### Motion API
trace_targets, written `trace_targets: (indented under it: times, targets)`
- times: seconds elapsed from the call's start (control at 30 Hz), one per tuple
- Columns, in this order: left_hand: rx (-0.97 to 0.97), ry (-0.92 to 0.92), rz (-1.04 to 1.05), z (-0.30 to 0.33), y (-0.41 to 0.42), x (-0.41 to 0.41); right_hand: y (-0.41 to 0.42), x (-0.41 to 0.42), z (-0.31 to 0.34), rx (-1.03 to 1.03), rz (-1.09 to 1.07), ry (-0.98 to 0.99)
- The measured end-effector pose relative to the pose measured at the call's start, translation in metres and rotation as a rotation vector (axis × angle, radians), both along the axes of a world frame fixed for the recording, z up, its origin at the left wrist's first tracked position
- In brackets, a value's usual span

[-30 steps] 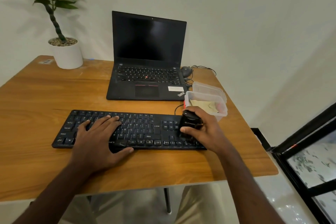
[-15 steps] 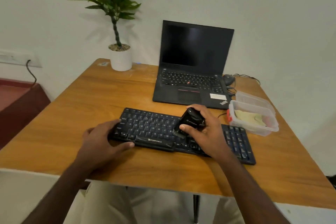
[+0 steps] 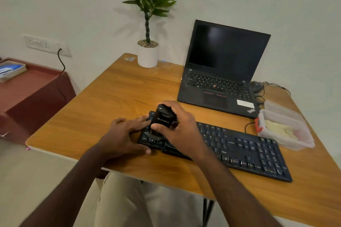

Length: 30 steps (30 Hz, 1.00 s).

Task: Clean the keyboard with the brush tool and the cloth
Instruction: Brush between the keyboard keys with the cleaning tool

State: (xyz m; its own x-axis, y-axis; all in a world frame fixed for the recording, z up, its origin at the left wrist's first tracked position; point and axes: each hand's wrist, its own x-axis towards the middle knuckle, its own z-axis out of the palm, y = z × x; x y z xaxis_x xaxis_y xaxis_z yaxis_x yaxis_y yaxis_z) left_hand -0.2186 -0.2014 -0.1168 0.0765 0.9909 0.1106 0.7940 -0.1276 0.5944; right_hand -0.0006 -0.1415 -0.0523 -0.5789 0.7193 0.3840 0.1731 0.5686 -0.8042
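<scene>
Brush tool (image 3: 162, 120) bristles hidden, blurred

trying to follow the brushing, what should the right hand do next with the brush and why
Probably sweep the brush tool rightward along the key rows. The right hand grips it with its bristles down on the left end of the keyboard, so most keys lie to its right. The left hand lies flat on the keyboard's left edge, steadying it. The cloth sits in its clear container.

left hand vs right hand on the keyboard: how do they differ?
The left hand lies flat with straight fingers on the keyboard's left end; the right hand curls around the black brush tool. The left hand holds nothing; the right hand holds the tool upright, bristles down on the keys. Both are over the keyboard's left part.
</scene>
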Motion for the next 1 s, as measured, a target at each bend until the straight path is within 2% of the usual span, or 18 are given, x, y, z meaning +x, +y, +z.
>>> trace_targets:
  times: [0.07, 0.23, 0.43, 0.5, 0.6, 0.67, 0.77, 0.87, 1.0]
  targets:
    - [-0.035, -0.042, 0.039, 0.004, -0.001, 0.001, -0.002, -0.017, 0.001, 0.037, 0.009, -0.028]
    - [0.06, -0.069, 0.0, -0.001, -0.001, 0.001, -0.001, -0.032, -0.008, 0.171, 0.068, -0.205]
    - [0.044, 0.032, 0.049, -0.008, 0.001, -0.001, 0.021, -0.002, 0.008, 0.107, 0.184, -0.413]
    - [0.034, 0.026, 0.029, -0.006, 0.0, -0.001, 0.029, 0.005, 0.016, 0.063, 0.152, -0.379]
    - [0.012, 0.048, 0.025, -0.007, 0.0, -0.003, 0.025, -0.002, 0.017, 0.012, 0.049, -0.211]
    - [0.016, 0.039, 0.036, -0.008, 0.001, -0.002, 0.015, -0.018, 0.012, 0.047, 0.042, -0.177]
    - [0.036, -0.024, 0.036, -0.004, 0.0, -0.001, 0.003, -0.036, -0.001, 0.161, 0.104, -0.224]
    - [0.049, -0.044, 0.033, -0.003, 0.001, -0.001, -0.001, -0.038, -0.004, 0.181, 0.187, -0.257]
    - [0.02, -0.029, 0.036, 0.0, -0.001, 0.001, 0.013, -0.023, 0.01, 0.143, 0.256, -0.415]
